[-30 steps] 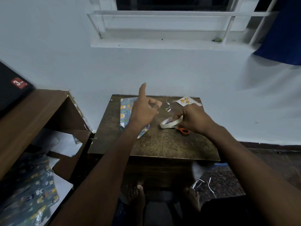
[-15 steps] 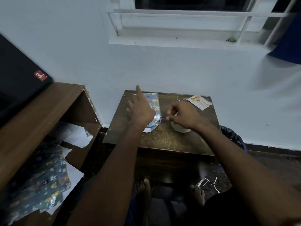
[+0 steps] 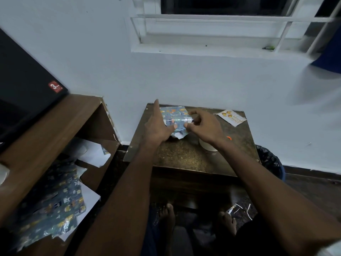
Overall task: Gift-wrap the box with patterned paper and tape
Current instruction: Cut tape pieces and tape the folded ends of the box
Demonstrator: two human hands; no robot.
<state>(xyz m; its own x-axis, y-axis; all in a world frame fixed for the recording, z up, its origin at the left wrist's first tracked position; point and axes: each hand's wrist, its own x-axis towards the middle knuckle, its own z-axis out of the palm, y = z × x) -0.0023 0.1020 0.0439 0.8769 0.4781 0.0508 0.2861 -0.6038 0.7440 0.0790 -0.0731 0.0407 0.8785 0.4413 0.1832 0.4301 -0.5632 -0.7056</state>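
From the head camera, the wrapped box [image 3: 173, 121] lies near the far left corner of a small dark brown surface [image 3: 184, 156] that stands against a white wall. The box is covered in blue patterned paper with small yellow and white figures; a white underside of the paper shows at its near edge.

The left hand [image 3: 156, 128] rests on the left side of the box, index finger pointing straight out toward the wall, the thumb laid against the box's near edge and the remaining fingers hidden behind the hand. The right hand [image 3: 204, 124] is at the right side of the box, its fingers [image 3: 191, 113] curled, with thumb and forefinger pinching something small at the paper's edge; whether that is tape or a paper flap cannot be told.

Just right of the box, under the right wrist, sits a white tape roll [image 3: 208, 145], and an orange bit of a tool [image 3: 229, 138] shows beside the wrist. A small white card [image 3: 231, 117] with gold balloons lies at the surface's far right corner.

Left of the box stands a wooden shelf unit [image 3: 55, 126] holding loose patterned wrapping paper [image 3: 53, 206] and white sheets [image 3: 90, 154]. A dark bin [image 3: 271, 159] sits right of the surface, and bare feet [image 3: 168, 217] show below it.
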